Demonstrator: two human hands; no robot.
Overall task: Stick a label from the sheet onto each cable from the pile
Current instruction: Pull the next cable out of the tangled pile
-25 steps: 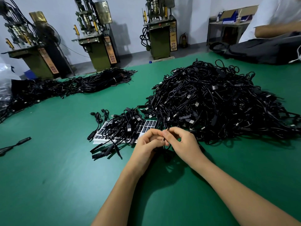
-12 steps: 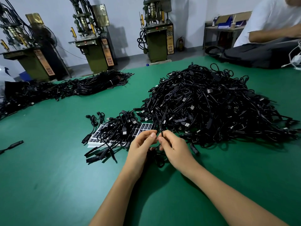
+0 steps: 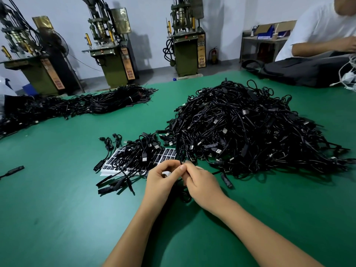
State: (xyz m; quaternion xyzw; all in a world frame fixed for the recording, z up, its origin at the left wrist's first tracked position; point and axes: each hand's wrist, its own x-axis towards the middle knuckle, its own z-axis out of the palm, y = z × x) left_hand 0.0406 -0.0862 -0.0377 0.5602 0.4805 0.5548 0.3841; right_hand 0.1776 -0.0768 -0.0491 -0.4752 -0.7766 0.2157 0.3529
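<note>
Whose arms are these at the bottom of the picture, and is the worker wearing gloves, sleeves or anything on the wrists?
They are the camera wearer's own two arms. Both the left hand and the right hand are bare: no gloves, rings or finger cots show. The forearms are bare too, with no sleeve, watch or wrist strap as far as the frame's bottom edge. Fingernails look short and unpainted.

Three green machines (image 3: 113,60) along wall; black bag (image 3: 300,73) on table; seated person (image 3: 317,27).

Both forearms are bare to the frame's edge, no sleeves showing; left hand (image 3: 163,178) and right hand (image 3: 202,184) are ungloved.
</note>
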